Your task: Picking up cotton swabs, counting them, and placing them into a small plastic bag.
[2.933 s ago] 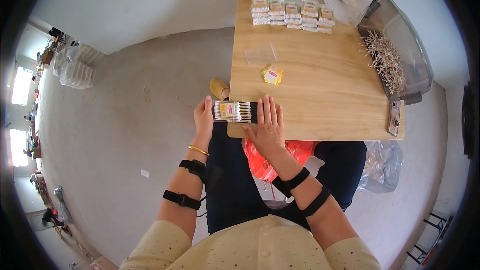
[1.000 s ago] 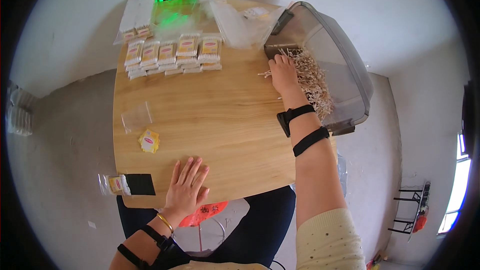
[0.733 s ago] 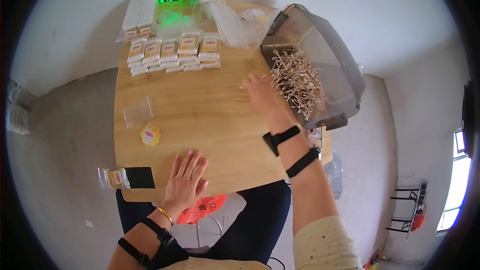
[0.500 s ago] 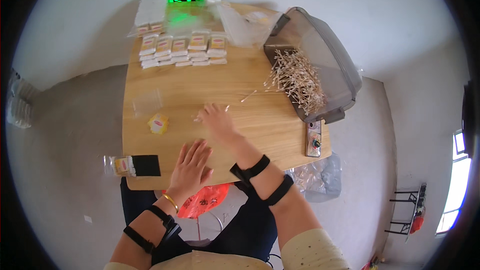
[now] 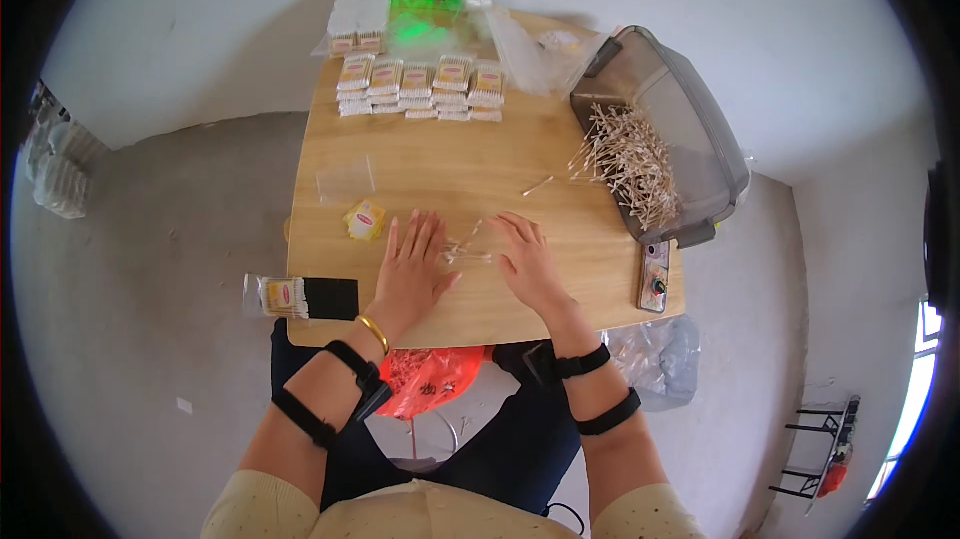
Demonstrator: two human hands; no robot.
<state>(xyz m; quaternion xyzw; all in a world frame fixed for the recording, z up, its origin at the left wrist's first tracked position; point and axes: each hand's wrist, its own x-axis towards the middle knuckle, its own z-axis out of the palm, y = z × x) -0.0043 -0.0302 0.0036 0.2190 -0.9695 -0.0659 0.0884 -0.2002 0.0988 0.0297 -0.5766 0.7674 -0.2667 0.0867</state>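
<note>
Clear swab bag (image 5: 283, 296) is overhanging the table (image 5: 420, 164) left of the left hand (image 5: 408, 264), black strip (image 5: 331, 299) probably steadying it. Yellow label cards (image 5: 365, 221) are lying just left of that hand, which is resting flat, fingers extended, likely corralling loose cotton swabs (image 5: 468, 256) between both hands. Right hand (image 5: 530, 264) is curving loosely, not clenched; can't tell whether it's touching swabs. Beyond it, grey tub (image 5: 705, 129) is lying tipped, likely for easy reach.
</note>
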